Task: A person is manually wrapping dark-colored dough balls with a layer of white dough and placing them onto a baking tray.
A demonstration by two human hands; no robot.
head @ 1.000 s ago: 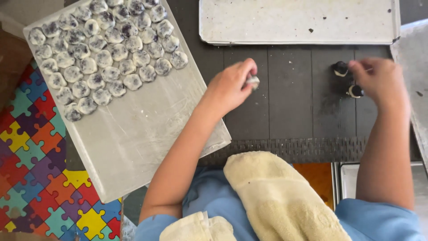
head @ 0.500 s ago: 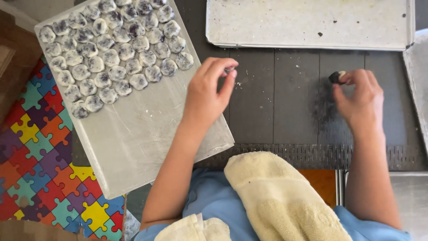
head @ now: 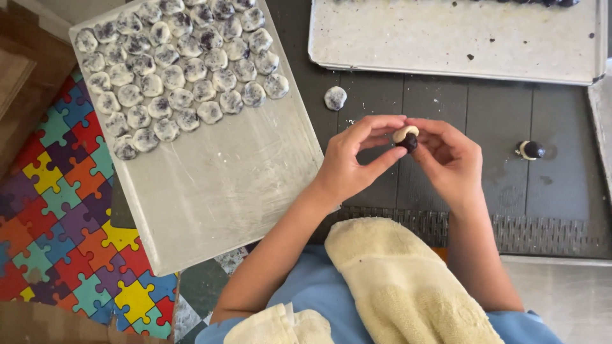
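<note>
While both hands meet over the dark slatted table (head: 382, 89), the left hand (head: 347, 162) and the right hand (head: 449, 159) pinch one small ball of dark filling capped with pale dough (head: 406, 137) between their fingertips, thumbs underneath and forefingers curled over the top, so both sets of fingers are closed on that one piece. Just beyond the left fingertips, a single round flattened dough piece speckled with dark crumbs (head: 335, 98) lies alone on the table. Farther out past the left hand, a scuffed grey metal tray (head: 217, 191) carries many similar speckled rounds packed in rows (head: 178, 76) at its far end. Beyond the right fingers sits a second, pale floured baking tray (head: 456, 38). Off to the outer side of the right hand, well apart from it, another small dark ball with a pale base (head: 530, 150) rests on the table. Below the wrists, a cream-coloured terry towel (head: 395, 280) lies over a blue-clothed lap, and a bright puzzle-pattern floor mat (head: 57, 210) shows beside the grey tray.
</note>
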